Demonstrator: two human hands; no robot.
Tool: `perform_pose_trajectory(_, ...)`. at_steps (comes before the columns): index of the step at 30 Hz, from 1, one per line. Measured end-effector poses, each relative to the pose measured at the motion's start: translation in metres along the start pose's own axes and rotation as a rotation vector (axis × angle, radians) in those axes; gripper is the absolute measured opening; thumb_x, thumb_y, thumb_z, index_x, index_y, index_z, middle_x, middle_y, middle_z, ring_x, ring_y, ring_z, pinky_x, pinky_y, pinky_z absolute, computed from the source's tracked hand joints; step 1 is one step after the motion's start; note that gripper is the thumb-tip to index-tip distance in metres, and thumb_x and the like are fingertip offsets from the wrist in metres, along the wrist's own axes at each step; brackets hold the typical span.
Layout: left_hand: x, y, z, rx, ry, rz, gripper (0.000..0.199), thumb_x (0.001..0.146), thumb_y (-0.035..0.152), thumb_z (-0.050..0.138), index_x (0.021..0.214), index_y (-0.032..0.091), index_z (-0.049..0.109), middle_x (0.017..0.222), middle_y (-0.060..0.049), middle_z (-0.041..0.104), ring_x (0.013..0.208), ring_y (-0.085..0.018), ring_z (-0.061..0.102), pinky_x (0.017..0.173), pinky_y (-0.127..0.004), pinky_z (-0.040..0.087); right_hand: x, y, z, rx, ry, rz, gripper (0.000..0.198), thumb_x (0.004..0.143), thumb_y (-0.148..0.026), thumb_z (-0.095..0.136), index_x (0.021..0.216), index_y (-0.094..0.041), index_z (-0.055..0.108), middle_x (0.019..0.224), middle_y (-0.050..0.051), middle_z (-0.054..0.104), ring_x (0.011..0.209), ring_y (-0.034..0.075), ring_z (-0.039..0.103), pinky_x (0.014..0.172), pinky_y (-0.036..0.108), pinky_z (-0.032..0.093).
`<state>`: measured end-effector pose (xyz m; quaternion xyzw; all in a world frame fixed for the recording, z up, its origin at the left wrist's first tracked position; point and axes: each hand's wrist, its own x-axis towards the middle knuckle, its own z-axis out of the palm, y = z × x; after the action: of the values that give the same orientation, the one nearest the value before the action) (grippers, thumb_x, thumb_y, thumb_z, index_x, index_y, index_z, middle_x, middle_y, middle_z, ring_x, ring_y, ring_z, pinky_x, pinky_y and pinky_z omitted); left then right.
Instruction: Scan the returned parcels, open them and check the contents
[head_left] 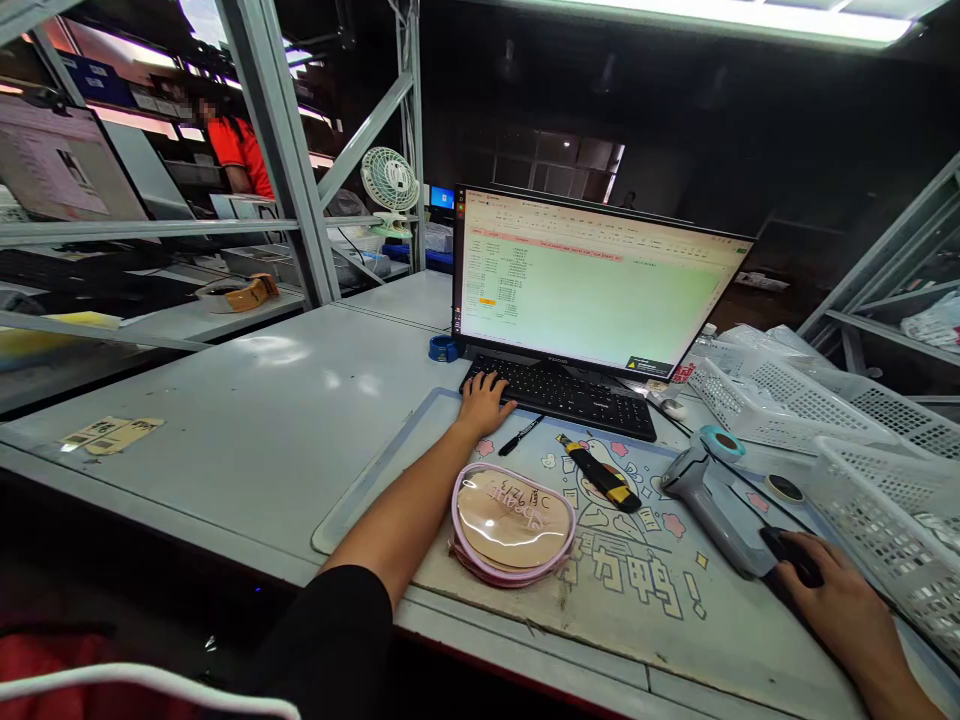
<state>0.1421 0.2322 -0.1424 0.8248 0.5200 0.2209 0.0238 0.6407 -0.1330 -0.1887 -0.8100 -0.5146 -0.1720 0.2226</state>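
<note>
My left hand lies on the left end of a black keyboard, fingers spread over the keys. At the right, my right hand is wrapped around a black computer mouse. Between my arms a small clear pouch with pink edging rests near the desk edge, handwriting on its front. Beyond it lie a black marker and a black and yellow utility knife. A grey barcode scanner is just left of the mouse. Behind the keyboard stands a monitor showing a spreadsheet.
A printed desk mat covers the desk's right part. White plastic baskets line the right side. A blue tape roll sits left of the monitor. Metal shelf posts and a small fan stand left; a person in red is beyond.
</note>
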Motion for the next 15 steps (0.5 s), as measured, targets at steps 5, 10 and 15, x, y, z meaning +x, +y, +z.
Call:
perform_pose_trajectory(5,0.0002,-0.0006,0.0000,0.001,-0.002,0.003,0.057,0.104,0.052,0.050,0.151,0.021,0.055,0.168,-0.011,0.040,0.158,-0.039,0.026,0.130,-0.058,0.021,0.0007,0.0013,0.0001,0.005,-0.003,0.007,0.055,0.085,-0.066,0.048,0.119,-0.028,0.070,0.135,0.011,0.069,0.104,0.039,0.072,0.075,0.051,0.057)
perform_pose_trajectory(10,-0.0005,0.0000,-0.0014,-0.005,-0.006,-0.003,0.057,0.104,0.052,0.049,0.151,0.021,0.055,0.167,-0.011,0.041,0.157,-0.039,0.027,0.130,-0.057,0.020,-0.0013,0.0011,0.0036,0.023,0.028,-0.018,0.053,0.088,-0.063,0.047,0.122,-0.028,0.068,0.135,0.011,0.068,0.111,0.038,0.070,0.080,0.050,0.057)
perform_pose_trajectory(15,0.0002,0.0000,-0.0002,-0.008,-0.013,-0.005,0.059,0.104,0.054,0.049,0.153,0.021,0.053,0.169,-0.011,0.039,0.159,-0.039,0.025,0.131,-0.058,0.019,-0.0007,0.0030,0.0036,0.016,0.010,0.005,0.056,0.088,-0.066,0.046,0.123,-0.028,0.068,0.136,0.010,0.068,0.110,0.038,0.071,0.083,0.051,0.057)
